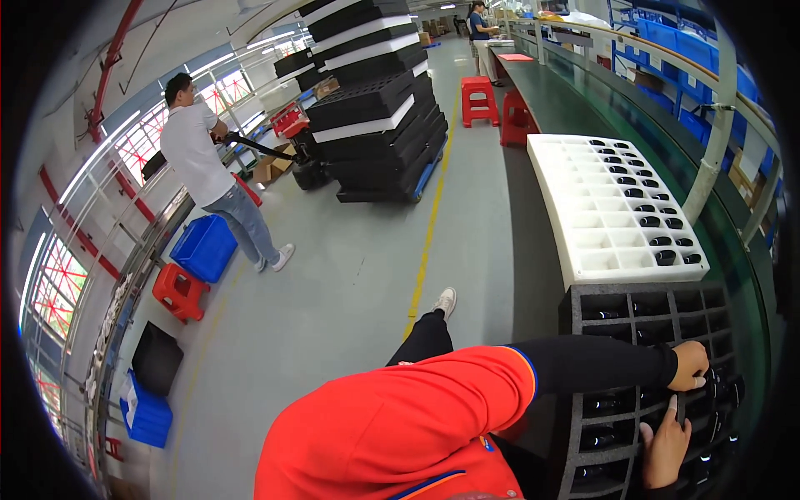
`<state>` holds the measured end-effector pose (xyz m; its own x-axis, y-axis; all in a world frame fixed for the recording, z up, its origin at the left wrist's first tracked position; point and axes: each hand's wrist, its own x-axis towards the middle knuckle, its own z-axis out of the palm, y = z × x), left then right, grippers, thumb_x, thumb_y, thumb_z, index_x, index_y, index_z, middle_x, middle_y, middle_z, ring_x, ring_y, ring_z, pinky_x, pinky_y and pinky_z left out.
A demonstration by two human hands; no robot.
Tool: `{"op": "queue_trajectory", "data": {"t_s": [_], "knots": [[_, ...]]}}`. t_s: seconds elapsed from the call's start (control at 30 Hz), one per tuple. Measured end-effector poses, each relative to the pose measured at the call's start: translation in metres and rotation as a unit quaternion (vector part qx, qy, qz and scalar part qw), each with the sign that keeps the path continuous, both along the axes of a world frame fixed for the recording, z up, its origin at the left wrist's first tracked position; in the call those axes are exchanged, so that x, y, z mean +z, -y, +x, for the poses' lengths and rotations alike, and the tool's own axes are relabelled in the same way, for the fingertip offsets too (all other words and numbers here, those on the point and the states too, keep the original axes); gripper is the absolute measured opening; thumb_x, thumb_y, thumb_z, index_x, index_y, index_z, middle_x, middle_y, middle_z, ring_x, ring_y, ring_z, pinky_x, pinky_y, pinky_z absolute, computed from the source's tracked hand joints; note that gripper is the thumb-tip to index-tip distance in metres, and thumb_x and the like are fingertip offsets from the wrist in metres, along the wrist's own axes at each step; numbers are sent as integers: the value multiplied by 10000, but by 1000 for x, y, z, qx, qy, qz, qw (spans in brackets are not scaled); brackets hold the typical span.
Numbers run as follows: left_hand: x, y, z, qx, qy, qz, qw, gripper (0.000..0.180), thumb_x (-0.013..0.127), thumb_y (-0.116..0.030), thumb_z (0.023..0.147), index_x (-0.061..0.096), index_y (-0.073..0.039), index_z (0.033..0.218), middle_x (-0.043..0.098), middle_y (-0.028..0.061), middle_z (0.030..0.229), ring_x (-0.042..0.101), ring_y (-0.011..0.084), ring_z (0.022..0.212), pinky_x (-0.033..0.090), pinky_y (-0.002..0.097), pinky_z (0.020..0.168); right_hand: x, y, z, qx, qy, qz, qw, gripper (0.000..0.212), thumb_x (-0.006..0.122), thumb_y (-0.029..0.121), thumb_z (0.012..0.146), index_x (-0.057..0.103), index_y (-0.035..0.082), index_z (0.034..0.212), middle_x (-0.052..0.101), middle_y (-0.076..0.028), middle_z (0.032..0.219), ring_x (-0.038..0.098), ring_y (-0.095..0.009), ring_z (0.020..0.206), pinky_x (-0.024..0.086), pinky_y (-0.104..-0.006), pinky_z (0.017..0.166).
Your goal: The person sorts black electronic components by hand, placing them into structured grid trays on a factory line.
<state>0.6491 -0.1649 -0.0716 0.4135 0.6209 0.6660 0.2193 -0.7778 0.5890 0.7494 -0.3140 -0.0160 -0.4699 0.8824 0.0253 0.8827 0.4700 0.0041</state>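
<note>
Reaching into the black foam tray, the left hand has bent fingers and the right hand spread ones, thumb apart; whether either grips anything I cannot tell. Just right of the left fingers, a glossy black piece stands lengthwise up the view, slightly slanted. Left of the right fingers, smaller-looking black pieces lie crosswise, long axes left to right, in their compartments.

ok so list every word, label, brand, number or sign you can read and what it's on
None can be read.
Emblem on the red shirt: too small.
Pale tags on blue shelf bins: too small.
Black foam tray, white foam tray: no readable text.
</note>
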Motion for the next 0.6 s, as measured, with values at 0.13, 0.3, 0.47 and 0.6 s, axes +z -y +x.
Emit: {"op": "queue_trajectory", "data": {"t_s": [0.13,0.3,0.47,0.6], "knots": [[0,12,1,62,7,47,997,169,618,-161,623,581,-13,550,565,166,600,563,345,639,453,412,623,-17,3,13,13,-11,48,999,662,644,186,772,309,-68,1284,585,-177,805,571,-332,800,360,-468,911],[7,13,-3,64,-3,52,997,175,634,-164,628,581,-15,554,564,170,602,563,349,650,453,411,620,-15,1,12,7,-31,56,998,646,635,241,782,338,-58,1272,599,-188,845,582,-338,796,378,-471,878],[9,23,-10,78,-28,-7,997,209,646,-190,637,579,-16,544,568,161,574,574,340,595,460,402,578,-16,6,10,22,-34,80,996,636,632,295,777,377,-53,1243,606,-181,824,593,-342,783,393,-459,832],[15,35,-14,82,-29,-53,995,206,646,-201,648,615,-10,577,590,168,592,596,320,595,478,384,587,-21,6,9,24,-50,98,994,608,635,316,775,416,-57,1203,625,-153,774,608,-323,734,392,-480,829]]}}
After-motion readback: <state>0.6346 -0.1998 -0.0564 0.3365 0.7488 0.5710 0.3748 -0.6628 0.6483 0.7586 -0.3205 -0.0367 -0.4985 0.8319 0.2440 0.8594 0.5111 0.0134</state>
